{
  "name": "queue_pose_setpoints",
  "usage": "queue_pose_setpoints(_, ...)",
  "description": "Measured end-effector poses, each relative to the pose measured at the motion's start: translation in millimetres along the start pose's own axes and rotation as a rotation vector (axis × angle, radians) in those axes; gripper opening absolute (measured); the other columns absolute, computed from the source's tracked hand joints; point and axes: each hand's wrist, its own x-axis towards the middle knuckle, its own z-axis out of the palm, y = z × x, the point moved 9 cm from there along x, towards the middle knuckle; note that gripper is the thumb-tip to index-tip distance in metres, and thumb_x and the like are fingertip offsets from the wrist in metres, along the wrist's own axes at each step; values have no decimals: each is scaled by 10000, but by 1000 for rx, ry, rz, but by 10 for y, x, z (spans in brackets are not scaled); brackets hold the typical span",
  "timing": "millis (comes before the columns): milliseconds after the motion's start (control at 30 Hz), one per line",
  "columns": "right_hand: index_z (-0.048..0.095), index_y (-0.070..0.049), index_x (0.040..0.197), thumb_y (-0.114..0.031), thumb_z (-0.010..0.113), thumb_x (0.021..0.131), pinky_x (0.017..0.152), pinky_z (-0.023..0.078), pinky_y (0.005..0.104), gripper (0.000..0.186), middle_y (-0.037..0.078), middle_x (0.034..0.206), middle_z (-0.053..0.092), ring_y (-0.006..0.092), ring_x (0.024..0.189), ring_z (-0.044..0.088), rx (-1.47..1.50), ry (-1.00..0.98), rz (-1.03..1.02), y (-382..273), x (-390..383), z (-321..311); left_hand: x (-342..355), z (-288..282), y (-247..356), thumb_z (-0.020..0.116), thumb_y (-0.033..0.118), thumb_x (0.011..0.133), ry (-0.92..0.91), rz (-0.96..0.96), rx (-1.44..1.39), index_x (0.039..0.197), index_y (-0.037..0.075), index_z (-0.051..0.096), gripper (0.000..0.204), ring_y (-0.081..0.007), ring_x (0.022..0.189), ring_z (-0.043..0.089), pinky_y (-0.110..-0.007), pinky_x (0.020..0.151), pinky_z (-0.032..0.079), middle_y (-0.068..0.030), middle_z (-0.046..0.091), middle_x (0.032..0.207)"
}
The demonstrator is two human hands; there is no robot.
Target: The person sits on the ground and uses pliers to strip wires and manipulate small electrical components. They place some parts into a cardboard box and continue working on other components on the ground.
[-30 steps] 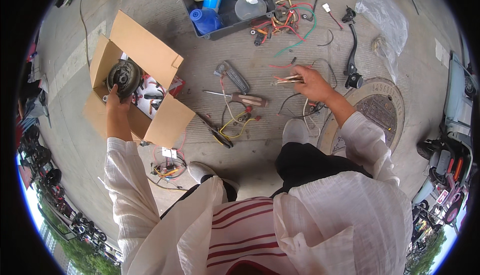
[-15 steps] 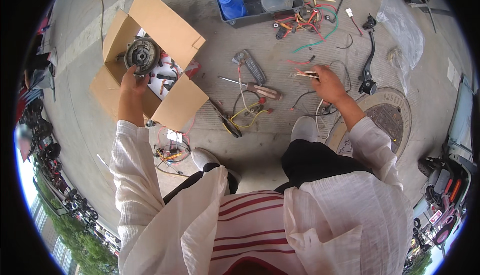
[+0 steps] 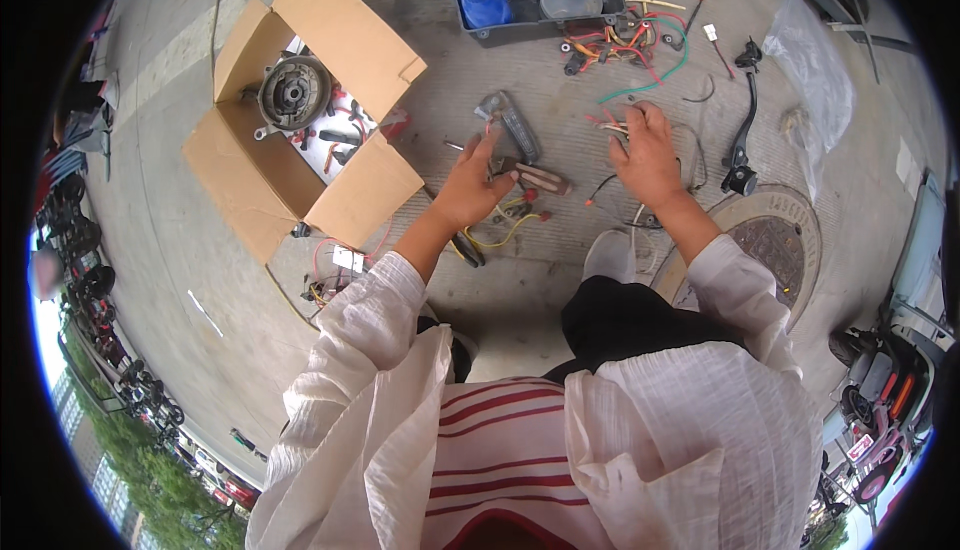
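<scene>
My left hand [image 3: 473,182] reaches over the wooden-handled screwdriver [image 3: 545,177] with fingers apart and nothing held. The grey metal tool [image 3: 520,125] lies just beyond it. My right hand [image 3: 648,160] holds some short pale and red wires [image 3: 612,124]. A round metal drum part [image 3: 293,93] rests inside the open cardboard box [image 3: 240,190] at the left, among small parts. Near my hands lie yellow wires [image 3: 500,240], pliers [image 3: 470,250], and a black brake lever assembly [image 3: 742,140] to the right.
A dark plastic crate [image 3: 490,33] with bottles stands at the top. Beside it are tangled wires [image 3: 625,45] and a plastic bag [image 3: 810,90]. A round manhole cover [image 3: 775,250] is set in the floor at right. Parked scooters [image 3: 880,380] line the edges.
My left hand has let go of the drum part, leaving it in the box, and moved right toward the screwdriver. My right hand has risen slightly with the wires.
</scene>
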Motion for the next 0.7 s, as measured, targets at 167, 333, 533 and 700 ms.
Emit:
queue_pose_setpoints(167, 518, -27, 1215, -126, 647, 805, 945, 418, 451, 441, 191, 1169, 468, 401, 1075, 492, 141, -147, -4, -166, -86, 80, -120, 261, 352, 582, 265, 931, -182, 137, -125, 1230, 35, 586, 377, -335, 1047, 594, -366, 940, 453, -215, 613, 1150)
queue_pose_setpoints(333, 500, -140, 1315, -130, 611, 858, 889, 488, 461, 471, 179, 1182, 461, 394, 1054, 542, 321, -514, 31, -407, -10, 498, -715, 608, 321, 574, 289, 929, -832, -152, -125, 1094, 50, 657, 302, -308, 917, 625, -362, 849, 464, -179, 665, 1000)
queue_pose_setpoints(533, 499, -162, 1269, -215, 631, 873, 778, 524, 477, 420, 193, 1161, 479, 383, 898, 609, 39, -507, -275, -911, 248, 1049, -658, 364, 226, 561, 282, 944, -560, -148, -73, 1152, 42, 631, 325, -249, 947, 625, -330, 861, 463, -153, 665, 1037)
queue_pose_setpoints(700, 499, -76, 1072, -102, 619, 850, 755, 515, 397, 254, 163, 1006, 560, 305, 829, 623, 250, -296, -88, -626, 405, 1087, -427, -44, 100, 557, 237, 947, -307, -346, -357, 1238, 5, 578, 373, -239, 1067, 619, -336, 902, 466, -151, 661, 1134)
